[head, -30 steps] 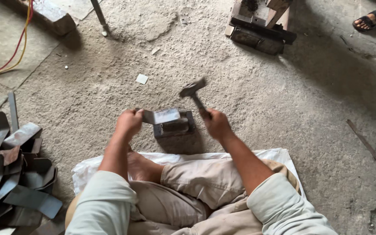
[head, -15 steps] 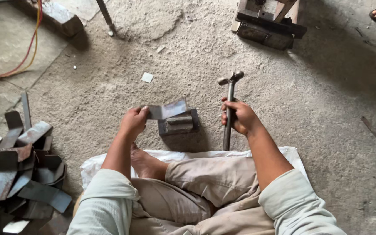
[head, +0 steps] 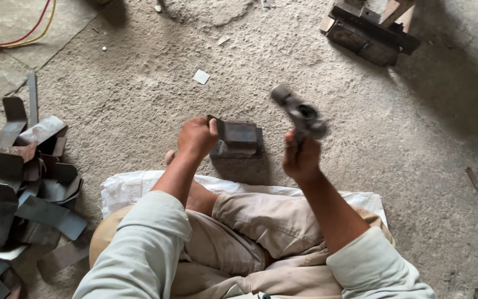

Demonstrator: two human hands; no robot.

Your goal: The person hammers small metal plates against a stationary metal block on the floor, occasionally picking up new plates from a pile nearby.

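I sit on the concrete floor with a small steel block (head: 239, 149) in front of my legs. My left hand (head: 196, 137) grips a flat metal piece (head: 240, 132) and holds it on top of the block. My right hand (head: 301, 156) is closed around the handle of a hammer (head: 299, 112), raised to the right of the block. The hammer head is blurred with motion and tilts up and to the left.
A pile of bent metal strips (head: 17, 177) lies at my left. A white sack (head: 134, 185) is spread under my legs. A wood and metal block (head: 369, 30) sits at the far right, red and yellow cables (head: 26, 30) run at the far left.
The hammer went from striking over the block, to standing upright beside it, to raised again with its head swinging. My left hand kept hold of the metal piece on the block.
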